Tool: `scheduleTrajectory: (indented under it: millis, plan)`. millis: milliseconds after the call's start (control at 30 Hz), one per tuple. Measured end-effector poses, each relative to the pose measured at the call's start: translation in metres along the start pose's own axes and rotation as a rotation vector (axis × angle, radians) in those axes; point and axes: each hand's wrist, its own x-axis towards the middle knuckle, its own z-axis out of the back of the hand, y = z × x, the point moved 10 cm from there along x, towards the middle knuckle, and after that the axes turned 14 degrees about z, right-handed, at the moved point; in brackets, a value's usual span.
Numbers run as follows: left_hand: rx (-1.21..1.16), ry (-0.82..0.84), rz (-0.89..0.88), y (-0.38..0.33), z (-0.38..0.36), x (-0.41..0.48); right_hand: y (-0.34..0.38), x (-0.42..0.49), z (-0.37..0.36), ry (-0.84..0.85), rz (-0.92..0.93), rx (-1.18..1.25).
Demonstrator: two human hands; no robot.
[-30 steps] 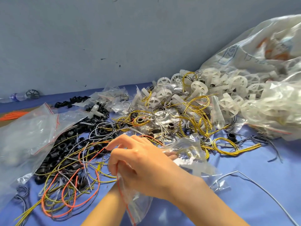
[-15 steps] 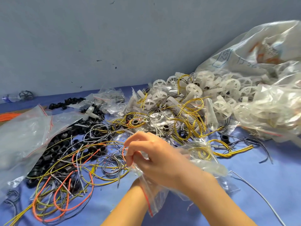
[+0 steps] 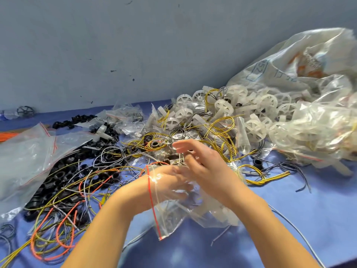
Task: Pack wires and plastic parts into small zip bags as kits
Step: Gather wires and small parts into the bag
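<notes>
One clear zip bag, red-striped at the mouth, sits centre above the blue cloth. Two hands: left hand veiled by the bag's film, its fingers' grip indeterminable; right hand just beside, fingers loosely extended, holding nothing.

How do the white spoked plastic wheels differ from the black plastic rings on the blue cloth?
The white spoked plastic wheels have spokes inside the rim; the black plastic rings have open centres. The wheels heap at the right, the rings spread at the left. Both lie loose among wires on the blue cloth.
</notes>
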Motion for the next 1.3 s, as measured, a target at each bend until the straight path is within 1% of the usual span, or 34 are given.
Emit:
scheduleTrajectory:
  millis: [33,67,133,167,267,367,433,467,533,600,667,800,900,1000,1100,1233,1300]
  plan:
    - [-0.085,0.073,-0.022,-0.003,-0.006,-0.005,-0.003,0.000,0.007,-0.033,-0.012,0.014]
    - [-0.129,0.107,-0.030,-0.007,-0.008,-0.014,-0.006,-0.001,0.013,-0.070,-0.031,0.032]
    - [-0.170,0.054,-0.041,-0.014,0.000,-0.035,-0.013,-0.003,0.026,-0.147,-0.074,0.075]
    - [-0.200,0.000,-0.037,-0.015,0.007,-0.043,-0.015,-0.004,0.032,-0.187,-0.092,0.106]
    - [-0.292,-0.195,0.044,-0.005,0.032,-0.062,-0.023,-0.009,0.051,-0.315,-0.154,0.226]
    - [-0.360,-0.502,0.070,-0.006,0.063,-0.083,-0.035,-0.017,0.069,-0.474,-0.262,0.385]
    - [-0.375,-0.729,0.017,-0.014,0.083,-0.101,-0.044,-0.024,0.081,-0.588,-0.334,0.487]
    - [-0.344,-0.815,-0.027,-0.019,0.089,-0.108,-0.049,-0.028,0.085,-0.638,-0.367,0.519]
    - [-0.231,-0.927,-0.131,-0.034,0.090,-0.118,-0.056,-0.034,0.092,-0.708,-0.422,0.552]
    - [-0.102,-0.993,-0.234,-0.052,0.081,-0.125,-0.062,-0.038,0.095,-0.740,-0.454,0.571]
    - [-0.009,-1.014,-0.295,-0.065,0.068,-0.128,-0.065,-0.040,0.096,-0.745,-0.472,0.566]
    - [0.087,-0.999,-0.306,-0.074,0.055,-0.122,-0.068,-0.040,0.099,-0.735,-0.480,0.527]
    - [0.052,-1.010,-0.278,-0.065,0.065,-0.118,-0.070,-0.041,0.101,-0.730,-0.482,0.508]
    - [0.010,-1.011,-0.206,-0.048,0.081,-0.109,-0.073,-0.042,0.102,-0.697,-0.491,0.460]
    - [-0.011,-0.996,-0.160,-0.032,0.088,-0.098,-0.074,-0.039,0.097,-0.552,-0.476,0.288]
    - [-0.017,-0.984,-0.125,-0.023,0.093,-0.078,-0.066,-0.031,0.086,-0.304,-0.353,-0.083]
    - [-0.037,-0.960,-0.127,-0.025,0.092,-0.068,-0.064,-0.028,0.080,-0.211,-0.328,-0.223]
